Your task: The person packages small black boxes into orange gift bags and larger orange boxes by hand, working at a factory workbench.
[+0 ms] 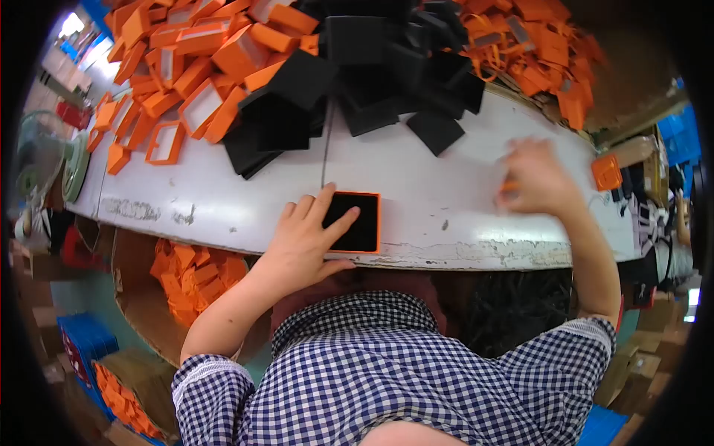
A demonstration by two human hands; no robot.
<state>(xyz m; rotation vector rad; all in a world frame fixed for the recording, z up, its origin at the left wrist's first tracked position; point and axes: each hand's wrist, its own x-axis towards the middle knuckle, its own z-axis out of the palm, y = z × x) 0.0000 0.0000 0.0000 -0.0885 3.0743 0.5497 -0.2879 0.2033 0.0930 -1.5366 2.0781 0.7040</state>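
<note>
My left hand (301, 236) rests at the table's front edge with its fingers spread. Its fingertips lie on a small box tray (378, 223) with an orange rim and a black inside, partly covering its left side. Off to the right, my right hand (539, 178) is raised over the table and blurred by motion. Its fingers are curled, and a small orange piece (509, 186) shows between them, too smeared to name exactly. A flat black square piece (436, 132) lies on the table between the right hand and the black pile.
Orange box parts (223, 52) are heaped at the back left, black box pieces (364, 74) at the back centre. More orange pieces with ribbon loops (547, 44) fill the back right. Below the edge, a carton (137, 290) holds orange pieces. A green fan (74, 167) stands left.
</note>
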